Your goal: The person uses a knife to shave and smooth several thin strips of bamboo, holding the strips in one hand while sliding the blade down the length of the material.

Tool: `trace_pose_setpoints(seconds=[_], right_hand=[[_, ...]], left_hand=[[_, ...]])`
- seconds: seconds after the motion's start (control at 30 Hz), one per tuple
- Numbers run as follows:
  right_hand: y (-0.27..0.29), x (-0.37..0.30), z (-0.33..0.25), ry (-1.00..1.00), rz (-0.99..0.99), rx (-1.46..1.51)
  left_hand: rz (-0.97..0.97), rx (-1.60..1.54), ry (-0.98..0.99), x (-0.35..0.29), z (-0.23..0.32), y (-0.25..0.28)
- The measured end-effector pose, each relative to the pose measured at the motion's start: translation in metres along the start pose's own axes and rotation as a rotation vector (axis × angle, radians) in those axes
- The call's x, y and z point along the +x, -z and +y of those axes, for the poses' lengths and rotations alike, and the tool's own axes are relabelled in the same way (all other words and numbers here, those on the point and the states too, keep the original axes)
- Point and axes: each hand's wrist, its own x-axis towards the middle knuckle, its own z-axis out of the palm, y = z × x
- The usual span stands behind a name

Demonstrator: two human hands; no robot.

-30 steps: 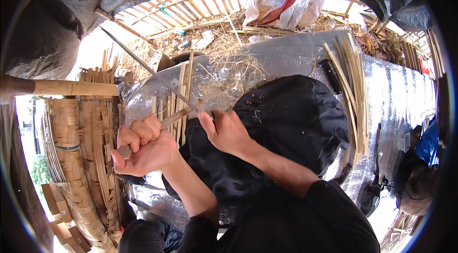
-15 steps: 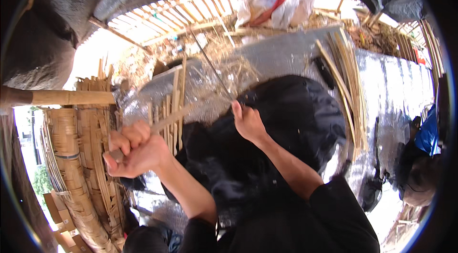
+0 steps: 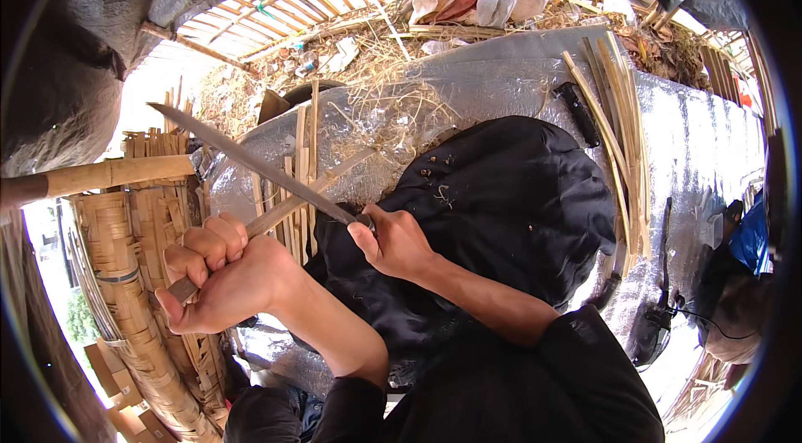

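My left hand is closed around a flat bamboo strip, which slants up and away to the right. One end of the strip pokes out by my thumb. In my right hand I grip a knife by its handle. Its long, narrow blade points to the far left and crosses over the strip; I cannot tell whether the two touch. Beneath both hands, black cloth covers my lap, with a few small shavings on it.
A silver mat lies around me, with bamboo shavings on it. Bundled slats rest at the right, shorter slats at the left. A thick bamboo pole and woven bamboo rolls stand far left.
My right hand has come nearer and left, and the knife blade has swung from pointing away to pointing left across the strip. My left hand has shifted slightly left, still holding the strip.
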Motion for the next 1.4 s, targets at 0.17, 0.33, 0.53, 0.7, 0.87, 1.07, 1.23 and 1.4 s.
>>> trace_pose_setpoints(seconds=[0.17, 0.33, 0.53, 0.7, 0.87, 1.07, 1.23, 1.4], right_hand=[[-0.006, 0.002, 0.072, -0.4, -0.039, -0.166], [-0.015, 0.002, -0.023, 0.04, -0.116, 0.068], [-0.027, 0.008, 0.008, -0.004, 0.033, 0.0], [-0.031, 0.011, 0.062, -0.173, 0.008, -0.172], [-0.03, -0.007, 0.026, -0.02, 0.025, 0.05], [0.002, 0.007, 0.015, -0.1, -0.076, -0.043], [0.003, 0.001, -0.02, -0.02, -0.06, -0.061], [0.017, 0.0, -0.017, -0.097, -0.117, -0.177]], left_hand=[[0.158, 0.124, -0.051, 0.004, 0.001, -0.002], [0.123, 0.099, -0.031, 0.001, -0.002, -0.01], [0.227, 0.153, -0.095, 0.001, 0.006, 0.011], [0.204, 0.096, -0.072, 0.004, 0.011, 0.023], [0.073, 0.057, -0.053, -0.001, 0.005, 0.025], [-0.513, -0.213, 0.232, 0.014, 0.023, 0.065], [-0.783, -0.155, 0.157, -0.005, 0.018, 0.052], [-0.856, -0.191, 0.109, -0.009, 0.017, 0.052]])
